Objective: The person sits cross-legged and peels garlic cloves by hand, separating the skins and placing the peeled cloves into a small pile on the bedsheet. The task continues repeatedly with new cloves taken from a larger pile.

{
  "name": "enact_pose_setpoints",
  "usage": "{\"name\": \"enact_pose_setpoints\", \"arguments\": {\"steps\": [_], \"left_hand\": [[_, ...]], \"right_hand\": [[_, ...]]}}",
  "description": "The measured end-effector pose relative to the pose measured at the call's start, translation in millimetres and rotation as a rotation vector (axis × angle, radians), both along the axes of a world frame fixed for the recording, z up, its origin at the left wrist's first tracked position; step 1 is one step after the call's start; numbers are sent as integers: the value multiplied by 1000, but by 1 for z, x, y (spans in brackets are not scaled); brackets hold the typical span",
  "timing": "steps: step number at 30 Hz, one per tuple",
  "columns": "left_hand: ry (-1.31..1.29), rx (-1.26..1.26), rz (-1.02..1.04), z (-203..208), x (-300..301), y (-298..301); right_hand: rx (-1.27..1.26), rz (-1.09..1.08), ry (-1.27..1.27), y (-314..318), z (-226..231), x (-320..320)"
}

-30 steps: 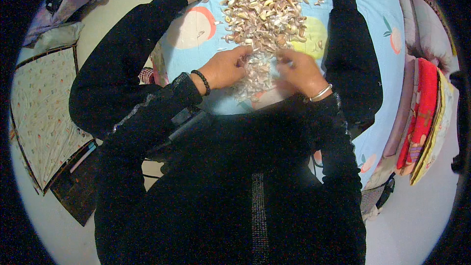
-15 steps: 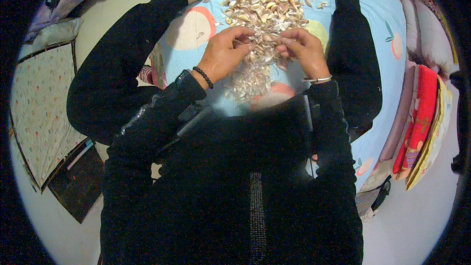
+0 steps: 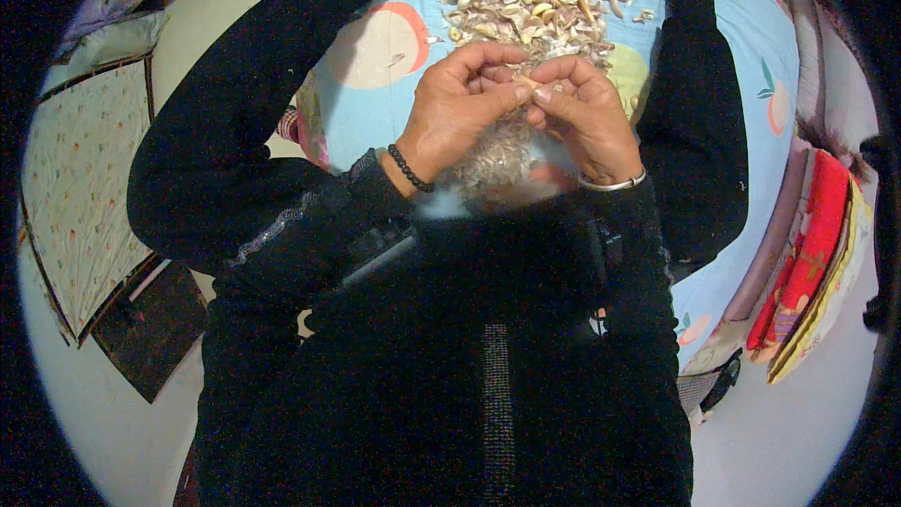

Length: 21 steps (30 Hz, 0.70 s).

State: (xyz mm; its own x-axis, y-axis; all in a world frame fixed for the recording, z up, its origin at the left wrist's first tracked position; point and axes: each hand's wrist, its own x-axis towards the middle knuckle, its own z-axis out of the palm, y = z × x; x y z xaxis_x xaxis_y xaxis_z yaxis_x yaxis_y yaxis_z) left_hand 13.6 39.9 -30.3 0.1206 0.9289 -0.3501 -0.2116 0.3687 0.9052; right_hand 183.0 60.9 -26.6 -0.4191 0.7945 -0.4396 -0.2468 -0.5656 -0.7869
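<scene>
My left hand [image 3: 462, 99], with a dark bead bracelet at its wrist, and my right hand [image 3: 593, 111], with a silver bangle, meet at the thumbs and fingertips. Both are closed in a pinch on a small garlic clove [image 3: 531, 82], mostly covered by the fingers. Just beyond them spreads a heap of unpeeled garlic cloves [image 3: 540, 0], whitish to purplish. Below the hands, nearer my body, lies a pile of papery garlic skins [image 3: 493, 164].
The heap lies on a light blue sheet with fruit prints [image 3: 375, 113], between my outstretched legs in black trousers [image 3: 230, 117]. Folded red and yellow cloths [image 3: 812, 244] are stacked at the right. A pale patterned panel [image 3: 89, 197] stands at the left.
My hands, apart over the near edge of the heap before, have come together at the fingertips with a clove between them. The whole view has shifted slightly.
</scene>
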Motion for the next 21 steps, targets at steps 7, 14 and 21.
{"name": "enact_pose_setpoints", "arguments": {"steps": [7, 14, 21], "left_hand": [[48, 183, 22, 3, 1, 1], [411, 465, -43, -2, -6, 0], [725, 759, -134, -5, -9, 1]], "right_hand": [[-37, -88, 231, 0, 3, -7], [282, -57, -350, -5, 2, -11], [338, -39, -526, -8, 3, -9]]}}
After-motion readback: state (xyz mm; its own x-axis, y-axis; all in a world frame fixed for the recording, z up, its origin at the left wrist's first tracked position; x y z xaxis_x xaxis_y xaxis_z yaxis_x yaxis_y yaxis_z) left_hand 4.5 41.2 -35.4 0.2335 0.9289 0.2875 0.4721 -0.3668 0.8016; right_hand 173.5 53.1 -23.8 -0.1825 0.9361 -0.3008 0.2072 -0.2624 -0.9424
